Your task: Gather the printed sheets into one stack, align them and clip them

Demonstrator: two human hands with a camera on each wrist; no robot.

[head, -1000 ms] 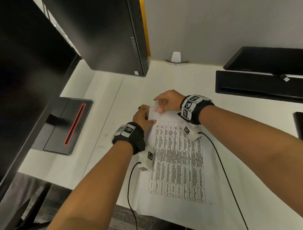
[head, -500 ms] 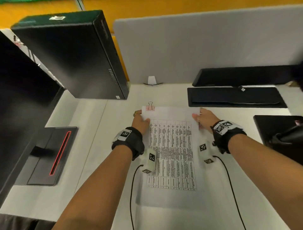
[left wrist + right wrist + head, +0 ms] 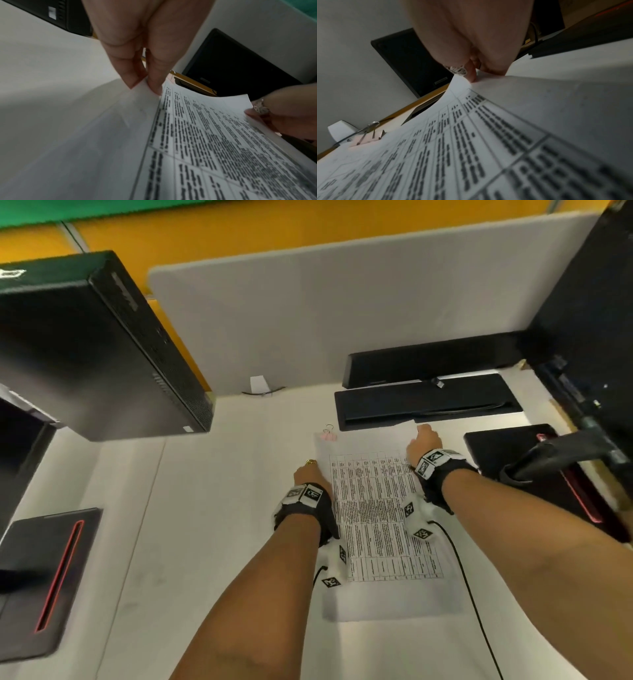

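Two hands hold the stack of printed sheets (image 3: 373, 508) on the white desk (image 3: 205, 508). The left hand (image 3: 308, 472) pinches the left edge of the stack between thumb and fingertips (image 3: 154, 86), a little below the far corner. The right hand (image 3: 423, 441) grips the far right corner, and this corner curls up from the desk in the wrist views. A pink binder clip (image 3: 328, 434) sits on the far left corner of the sheets, its wire handles standing up.

Around the paper the desk is rather crowded. A black computer case (image 3: 102, 354) stands at the far left, and a dark monitor base with a red stripe (image 3: 48, 577) lies at the near left. Just beyond the far edge of the sheets lies a flat black base (image 3: 428, 402), very near the right hand. To the right is another dark base (image 3: 507, 450) with a black arm over it. A grey partition panel (image 3: 308, 320) closes the back of the desk.

Between the left edge of the stack and the monitor base the desk surface is bare. Two thin black cables (image 3: 469, 594) run from the wrists toward the near edge.
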